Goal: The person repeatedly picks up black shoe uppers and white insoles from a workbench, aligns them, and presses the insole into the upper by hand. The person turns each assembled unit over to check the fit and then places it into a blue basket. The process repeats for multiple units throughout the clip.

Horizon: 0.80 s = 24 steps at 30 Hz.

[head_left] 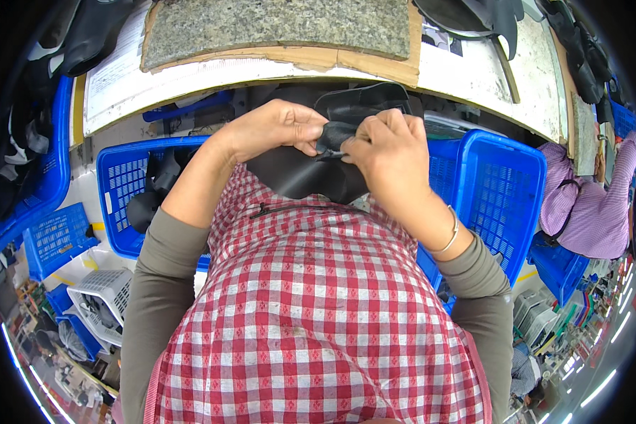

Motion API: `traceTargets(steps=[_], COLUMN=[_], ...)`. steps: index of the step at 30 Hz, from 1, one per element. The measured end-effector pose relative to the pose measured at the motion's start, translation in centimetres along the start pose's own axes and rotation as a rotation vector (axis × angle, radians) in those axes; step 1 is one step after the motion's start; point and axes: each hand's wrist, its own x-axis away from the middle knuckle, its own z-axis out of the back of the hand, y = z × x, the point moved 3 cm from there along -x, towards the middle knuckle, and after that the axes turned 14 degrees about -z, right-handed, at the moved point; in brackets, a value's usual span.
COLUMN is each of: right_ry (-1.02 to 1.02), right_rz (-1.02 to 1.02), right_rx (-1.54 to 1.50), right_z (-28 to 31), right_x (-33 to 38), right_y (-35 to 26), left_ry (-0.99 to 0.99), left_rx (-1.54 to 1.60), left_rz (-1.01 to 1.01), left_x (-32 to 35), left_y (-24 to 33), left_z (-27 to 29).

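A black, leather-like sheet piece [311, 177] hangs in front of my apron, its smooth lower part curving over my lap. Both hands pinch its upper part, where a dark grey flap is folded between them. My left hand [279, 131] grips the flap's left edge between thumb and bent fingers. Just to the right, my right hand [392, 145] is closed on the same piece, thumb and forefinger pressed together. Beyond the hands, another black part with a rounded top edge [364, 99] stands up; whether it joins the held piece I cannot tell.
Ahead is a white worktable [473, 81] with a speckled stone slab [283, 32] on cardboard. Blue plastic baskets stand left [109, 205] and right [533, 180] of me; the left one holds black pieces. A person in a checked purple sleeve [593, 212] is at the far right.
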Motion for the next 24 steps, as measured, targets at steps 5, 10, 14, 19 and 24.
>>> traceTargets(steps=[5, 10, 14, 19, 24], right_ry=[-0.211, -0.345, -0.345, -0.342, -0.345], right_rz=[-0.090, -0.253, -0.235, -0.230, -0.261], right_rx=[-0.174, -0.301, -0.301, -0.295, -0.310], right_z=[-0.6, -0.1, 0.0, -0.4, -0.5], right_x=[-1.4, -1.7, -1.8, -1.7, -1.7], right_y=[1.7, 2.0, 1.8, 2.0, 1.9], left_ry=[0.132, 0.208, 0.225, 0.207, 0.220], left_rx=[-0.151, -0.095, -0.051, -0.091, -0.141], left_rz=[-0.173, -0.187, -0.176, -0.255, -0.224], left_x=[1.5, 2.0, 2.5, 2.8, 2.8], left_y=[-1.5, -1.8, -1.8, -1.9, -2.1], left_z=[-0.5, -1.0, -1.4, -1.8, -1.9])
